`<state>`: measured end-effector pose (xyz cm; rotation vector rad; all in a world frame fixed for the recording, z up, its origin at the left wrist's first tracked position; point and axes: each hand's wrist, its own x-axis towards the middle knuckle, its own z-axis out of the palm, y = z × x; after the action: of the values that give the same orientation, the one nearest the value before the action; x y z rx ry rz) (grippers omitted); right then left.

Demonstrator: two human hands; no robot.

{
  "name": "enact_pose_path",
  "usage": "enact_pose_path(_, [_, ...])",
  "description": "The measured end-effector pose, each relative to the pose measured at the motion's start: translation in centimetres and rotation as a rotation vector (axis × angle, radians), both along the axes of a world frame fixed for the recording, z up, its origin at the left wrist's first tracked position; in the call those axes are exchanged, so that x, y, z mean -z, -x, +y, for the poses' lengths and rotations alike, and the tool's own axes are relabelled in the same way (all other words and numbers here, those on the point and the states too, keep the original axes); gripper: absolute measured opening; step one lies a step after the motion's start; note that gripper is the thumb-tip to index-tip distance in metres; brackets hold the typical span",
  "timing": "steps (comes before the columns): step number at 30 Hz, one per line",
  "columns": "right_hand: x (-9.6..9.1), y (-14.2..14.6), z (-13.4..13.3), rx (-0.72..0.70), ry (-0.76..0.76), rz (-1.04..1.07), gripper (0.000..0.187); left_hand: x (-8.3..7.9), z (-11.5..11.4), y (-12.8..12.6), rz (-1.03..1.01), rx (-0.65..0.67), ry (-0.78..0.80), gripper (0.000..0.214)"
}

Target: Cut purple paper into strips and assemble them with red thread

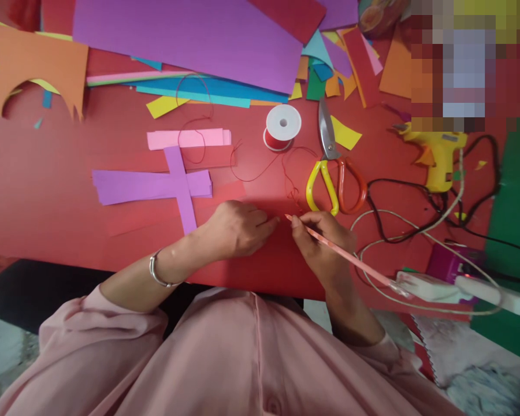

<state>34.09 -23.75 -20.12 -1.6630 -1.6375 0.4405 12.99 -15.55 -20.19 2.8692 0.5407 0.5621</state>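
My right hand (325, 245) holds a slim pink pen (351, 257), its fingers closed around the shaft near the tip, which points left. Just across from that tip is my left hand (242, 228), its fingers curled together low over the red table; whatever they may pinch is hidden. A silver bangle (156, 270) circles the left wrist. Beyond the left hand, a purple paper strip (182, 188) lies across a stack of purple strips (134, 186). Scissors (329, 156) with yellow and orange handles rest past the right hand, beside a white spool of red thread (281, 128).
Pink strips (186, 138) and loose red thread (257, 176) lie in the middle of the red table (60, 225). Purple sheets (190, 40) and paper scraps fill the back. At right are a yellow glue gun (439, 156), tangled cords (390, 237) and a white plug (429, 287).
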Motion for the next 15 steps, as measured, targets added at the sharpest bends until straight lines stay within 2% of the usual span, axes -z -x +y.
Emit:
enact_pose_path(9, [0.16,0.04,-0.21,0.084,0.022,0.024,0.018,-0.06,-0.01,0.00,-0.005,0.002,-0.013,0.017])
enact_pose_path(15, [0.67,-0.10,-0.76,0.132,0.052,0.206,0.018,0.23,-0.16,0.02,-0.001,0.002,0.018,0.020])
